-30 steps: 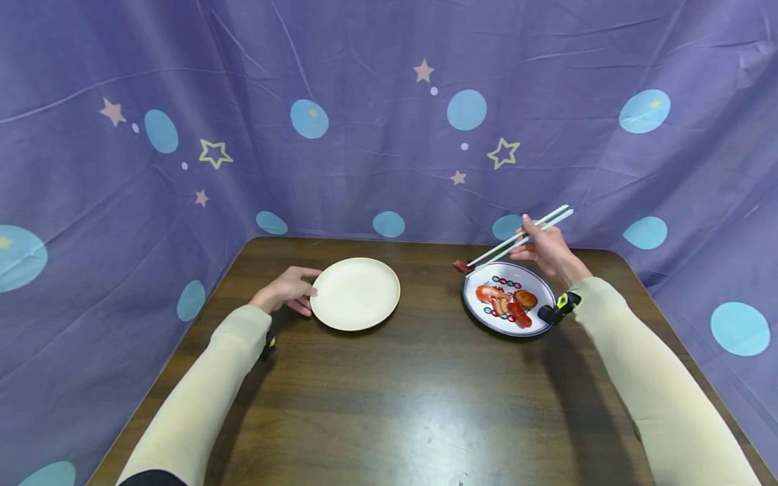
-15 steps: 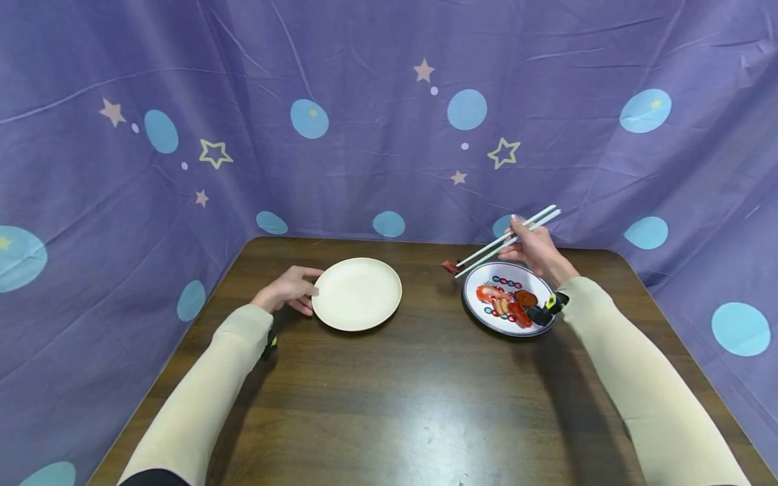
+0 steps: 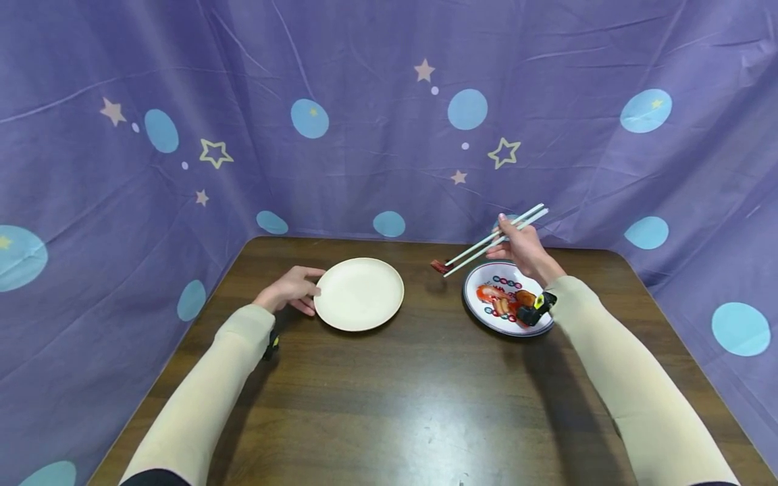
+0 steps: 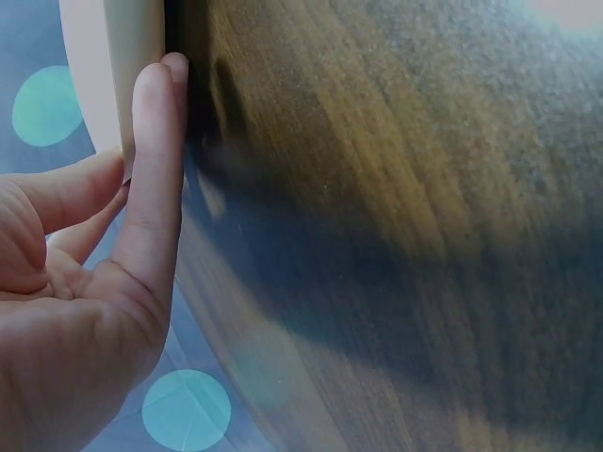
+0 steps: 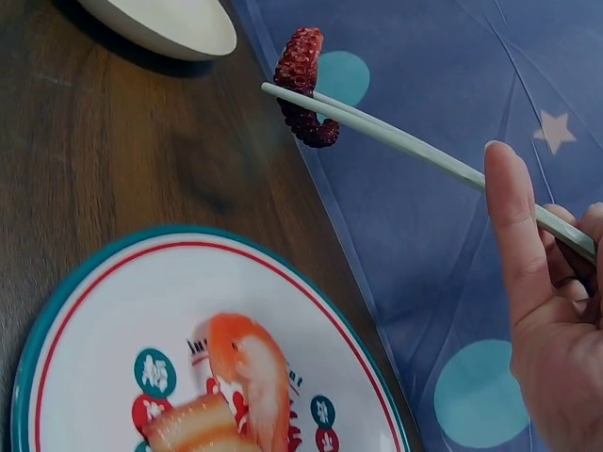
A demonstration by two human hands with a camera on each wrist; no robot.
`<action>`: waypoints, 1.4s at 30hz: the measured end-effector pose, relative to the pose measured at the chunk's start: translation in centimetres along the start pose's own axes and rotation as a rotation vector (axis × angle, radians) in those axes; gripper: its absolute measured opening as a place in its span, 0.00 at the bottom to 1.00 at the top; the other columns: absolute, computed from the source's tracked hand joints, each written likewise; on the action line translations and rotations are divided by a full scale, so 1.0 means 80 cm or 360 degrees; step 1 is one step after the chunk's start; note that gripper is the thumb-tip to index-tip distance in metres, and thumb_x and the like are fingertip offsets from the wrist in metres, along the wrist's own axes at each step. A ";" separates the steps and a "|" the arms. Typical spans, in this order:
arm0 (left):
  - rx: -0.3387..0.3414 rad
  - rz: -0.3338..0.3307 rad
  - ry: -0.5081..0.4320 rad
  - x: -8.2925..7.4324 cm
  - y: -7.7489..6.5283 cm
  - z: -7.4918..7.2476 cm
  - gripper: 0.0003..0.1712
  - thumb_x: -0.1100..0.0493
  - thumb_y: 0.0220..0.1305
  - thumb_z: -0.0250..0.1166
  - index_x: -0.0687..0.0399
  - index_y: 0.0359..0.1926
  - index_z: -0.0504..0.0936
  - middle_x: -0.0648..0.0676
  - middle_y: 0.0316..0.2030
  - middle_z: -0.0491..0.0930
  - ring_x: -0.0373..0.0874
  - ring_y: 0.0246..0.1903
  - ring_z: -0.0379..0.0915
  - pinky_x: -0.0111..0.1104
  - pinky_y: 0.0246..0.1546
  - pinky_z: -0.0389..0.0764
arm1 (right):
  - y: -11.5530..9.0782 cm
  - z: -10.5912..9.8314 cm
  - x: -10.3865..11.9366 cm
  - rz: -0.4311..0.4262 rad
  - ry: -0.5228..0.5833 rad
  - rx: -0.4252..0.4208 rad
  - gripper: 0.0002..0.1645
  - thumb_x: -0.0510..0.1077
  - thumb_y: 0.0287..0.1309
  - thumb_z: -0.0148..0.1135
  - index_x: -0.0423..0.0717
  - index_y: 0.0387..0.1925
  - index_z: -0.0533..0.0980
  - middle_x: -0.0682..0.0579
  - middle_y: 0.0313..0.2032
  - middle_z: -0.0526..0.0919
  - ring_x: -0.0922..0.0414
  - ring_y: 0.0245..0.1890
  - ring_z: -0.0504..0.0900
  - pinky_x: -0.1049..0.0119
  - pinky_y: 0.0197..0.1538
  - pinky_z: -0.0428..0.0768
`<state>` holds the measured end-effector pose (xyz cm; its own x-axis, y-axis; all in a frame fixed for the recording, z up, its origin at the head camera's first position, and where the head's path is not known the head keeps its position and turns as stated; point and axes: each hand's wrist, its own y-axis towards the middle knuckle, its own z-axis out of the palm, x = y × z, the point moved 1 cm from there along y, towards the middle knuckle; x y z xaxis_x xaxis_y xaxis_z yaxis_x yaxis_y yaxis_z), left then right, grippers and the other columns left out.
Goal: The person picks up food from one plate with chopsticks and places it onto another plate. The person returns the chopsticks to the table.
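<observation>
My left hand (image 3: 290,290) pinches the near-left rim of a plain cream plate (image 3: 358,295). In the left wrist view the thumb lies on one side of the plate (image 4: 113,66) and straight fingers on the other. A pair of pale green chopsticks (image 3: 495,241) is held by my right hand (image 3: 524,250), raised above the far side of a patterned plate (image 3: 477,280). Their tips grip a dark red, curled, bumpy piece of food (image 5: 300,71), like an octopus tentacle. It hangs over the table between both plates, nearer the patterned one.
On the patterned plate lie a shrimp (image 5: 254,363) and several other pieces, including a round brown one (image 3: 525,297), partly hidden by the right wrist camera (image 3: 535,310). The wooden table (image 3: 365,391) ends at a purple curtain (image 3: 365,182) behind and at the sides.
My right hand has moved left with the chopsticks and the dark red piece, away from the patterned plate. The cream plate has shifted very slightly right with my left hand.
</observation>
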<state>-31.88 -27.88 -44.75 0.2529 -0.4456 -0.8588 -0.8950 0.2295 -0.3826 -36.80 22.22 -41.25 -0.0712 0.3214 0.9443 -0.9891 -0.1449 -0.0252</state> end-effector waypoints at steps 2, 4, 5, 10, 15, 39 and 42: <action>0.0006 0.0005 -0.0007 0.000 0.000 -0.001 0.38 0.75 0.73 0.54 0.69 0.81 0.55 0.67 0.38 0.83 0.47 0.22 0.84 0.41 0.30 0.93 | 0.001 0.006 -0.001 -0.0014 0.0001 0.0011 0.22 0.50 0.82 0.51 0.34 0.40 0.73 0.47 0.25 0.80 0.53 0.19 0.87 0.60 0.30 0.92; 0.0020 0.0017 -0.0013 0.001 0.000 -0.002 0.39 0.75 0.72 0.54 0.71 0.80 0.54 0.66 0.36 0.82 0.47 0.23 0.84 0.41 0.29 0.93 | 0.003 0.011 -0.002 -0.0024 -0.0005 0.0013 0.22 0.51 0.82 0.52 0.33 0.40 0.73 0.46 0.25 0.81 0.53 0.19 0.87 0.60 0.30 0.92; 0.0024 0.0017 -0.0019 0.001 0.000 -0.003 0.39 0.75 0.72 0.54 0.71 0.80 0.54 0.65 0.35 0.82 0.47 0.22 0.84 0.40 0.29 0.93 | 0.003 0.014 -0.004 -0.0026 -0.0013 0.0013 0.22 0.51 0.82 0.53 0.33 0.41 0.73 0.46 0.26 0.81 0.53 0.19 0.87 0.61 0.30 0.92; 0.0023 0.0002 -0.0014 0.001 0.000 -0.003 0.38 0.74 0.72 0.54 0.70 0.80 0.55 0.63 0.31 0.81 0.46 0.22 0.83 0.41 0.29 0.93 | 0.007 0.026 -0.010 0.0002 -0.0029 0.0032 0.23 0.51 0.82 0.52 0.30 0.44 0.70 0.46 0.26 0.80 0.53 0.19 0.87 0.61 0.30 0.92; 0.0019 -0.0001 0.0001 0.001 0.002 -0.002 0.39 0.74 0.72 0.55 0.69 0.81 0.55 0.64 0.31 0.82 0.47 0.22 0.84 0.42 0.29 0.93 | 0.009 0.037 -0.018 0.0005 -0.0026 0.0030 0.23 0.51 0.82 0.51 0.30 0.44 0.71 0.46 0.25 0.80 0.53 0.19 0.87 0.61 0.30 0.92; -0.0004 -0.0025 0.0021 -0.001 -0.001 0.001 0.38 0.74 0.73 0.54 0.68 0.81 0.55 0.67 0.32 0.82 0.48 0.22 0.84 0.43 0.31 0.93 | 0.023 0.085 -0.054 0.0019 -0.0029 0.0035 0.25 0.51 0.83 0.51 0.28 0.45 0.70 0.46 0.25 0.80 0.53 0.18 0.86 0.59 0.29 0.92; -0.0001 -0.0015 0.0022 -0.001 -0.001 0.001 0.38 0.74 0.74 0.54 0.68 0.81 0.55 0.67 0.33 0.82 0.48 0.22 0.84 0.43 0.31 0.93 | 0.025 0.089 -0.056 0.0017 -0.0029 0.0030 0.25 0.51 0.83 0.51 0.28 0.46 0.70 0.46 0.25 0.80 0.53 0.19 0.87 0.58 0.29 0.92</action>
<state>-31.82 -27.81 -44.64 0.2563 -0.4598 -0.8502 -0.8928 0.2244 -0.3905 -37.51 13.83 -43.17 -0.0794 0.3024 0.9499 -0.9856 -0.1663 -0.0295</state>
